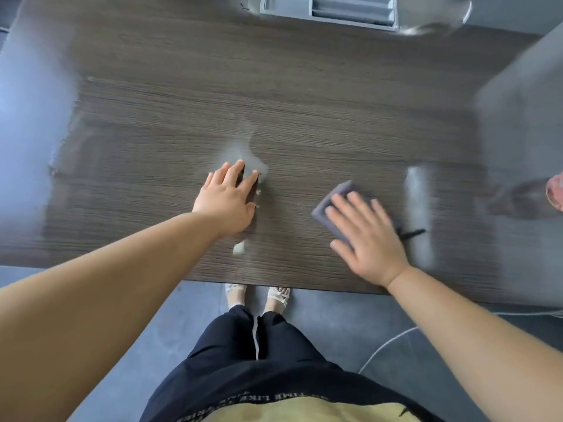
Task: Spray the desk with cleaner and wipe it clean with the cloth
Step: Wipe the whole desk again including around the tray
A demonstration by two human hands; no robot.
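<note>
A dark wood-grain desk fills the view. My right hand lies flat with straight fingers on a folded purple-grey cloth, pressing it onto the desk right of centre. My left hand rests flat on the desk near the middle, fingers spread. Pale wet smears lie just beyond the left fingertips, and a small whitish blob sits near the front edge. No spray bottle is in view.
A grey slotted cable tray is set into the desk's far edge. A grey partition rises on the right, with a pink object at the right edge. The desk's front edge runs above my feet; a cable lies on the floor.
</note>
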